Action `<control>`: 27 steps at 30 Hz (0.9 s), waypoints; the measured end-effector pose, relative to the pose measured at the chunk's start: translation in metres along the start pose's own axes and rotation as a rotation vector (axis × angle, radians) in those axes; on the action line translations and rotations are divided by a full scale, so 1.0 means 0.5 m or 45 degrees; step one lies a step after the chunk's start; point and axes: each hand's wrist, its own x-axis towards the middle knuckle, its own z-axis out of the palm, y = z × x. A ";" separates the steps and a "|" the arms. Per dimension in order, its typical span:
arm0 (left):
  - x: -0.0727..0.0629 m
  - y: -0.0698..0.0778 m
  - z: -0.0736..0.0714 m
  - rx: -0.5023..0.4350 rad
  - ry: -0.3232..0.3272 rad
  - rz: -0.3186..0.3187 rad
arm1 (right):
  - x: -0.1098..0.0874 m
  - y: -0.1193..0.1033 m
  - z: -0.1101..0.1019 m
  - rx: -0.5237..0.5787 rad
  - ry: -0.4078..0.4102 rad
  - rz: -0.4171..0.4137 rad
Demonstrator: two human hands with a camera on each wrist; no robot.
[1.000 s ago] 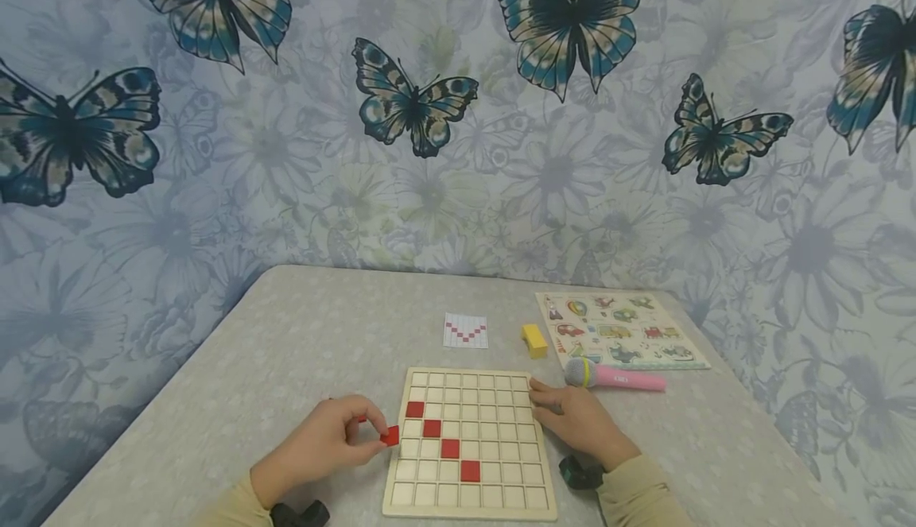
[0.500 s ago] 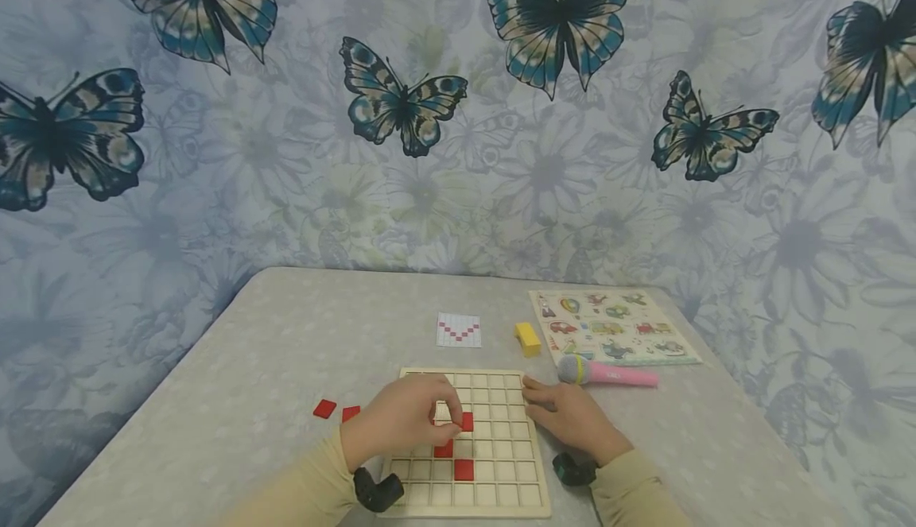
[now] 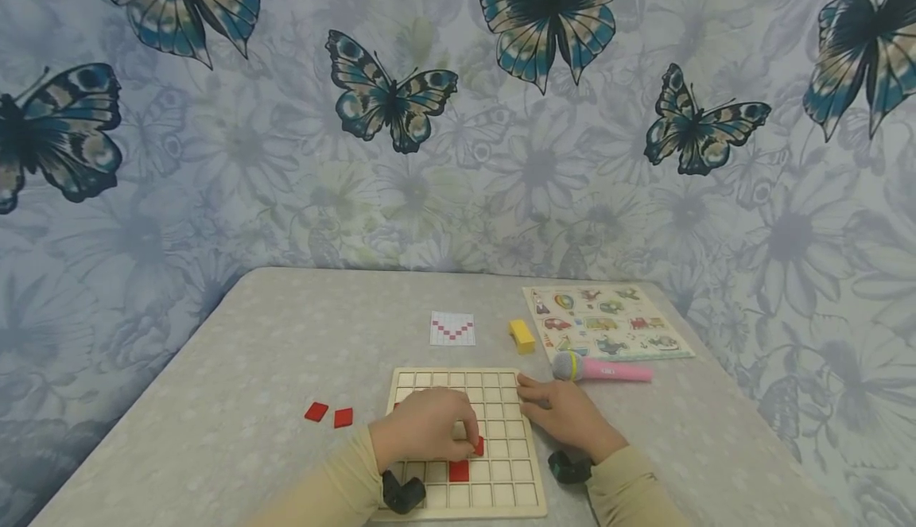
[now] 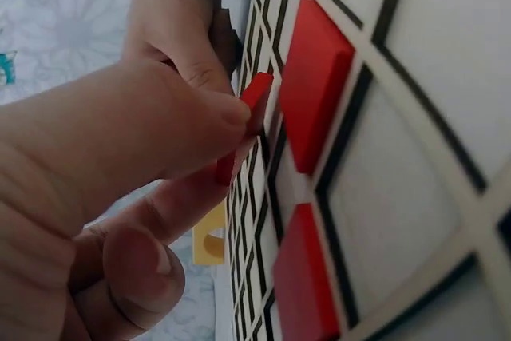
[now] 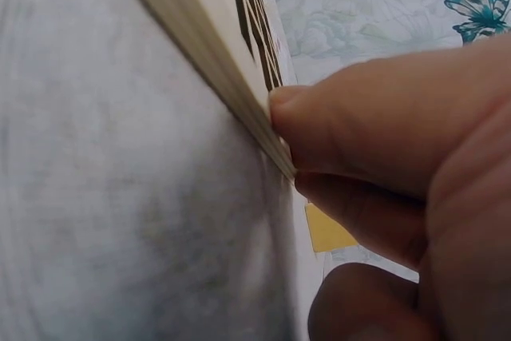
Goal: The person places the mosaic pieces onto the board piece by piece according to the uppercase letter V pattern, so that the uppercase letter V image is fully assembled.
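Over the wooden grid board [image 3: 504, 503], my left hand [image 3: 429, 425] pinches a small red square tile [image 4: 257, 93] between thumb and fingers, tilted close above the cells. A red tile [image 3: 459, 471] lies in a cell just in front of that hand. Two seated tiles show in the left wrist view, a nearer one [image 4: 315, 85] and a lower one [image 4: 305, 277]; others on the board are mostly covered by the hand. My right hand [image 3: 572, 421] rests at the board's right side, its thumb and fingertips touching the edge [image 5: 211, 53] near the far corner.
Left of the board lie two loose red tiles [image 3: 316, 412]. Behind it is a pattern card [image 3: 452, 328] with a pink V of squares. A yellow block [image 3: 522, 337], a pink toy microphone [image 3: 615, 370] and a picture puzzle board [image 3: 608, 320] sit at the back right.
My left hand has carried the pinched red tile from the board's left edge over to its middle, uncovering two loose tiles on the table. The right hand stays at the board's edge.
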 end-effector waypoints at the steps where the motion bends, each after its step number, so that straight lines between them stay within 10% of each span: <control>1: -0.001 0.000 0.002 -0.007 0.001 0.003 | 0.000 -0.001 0.000 0.006 0.001 0.001; 27: -0.009 -0.004 0.003 0.008 0.001 0.005 | 0.001 -0.002 -0.001 0.005 0.009 0.005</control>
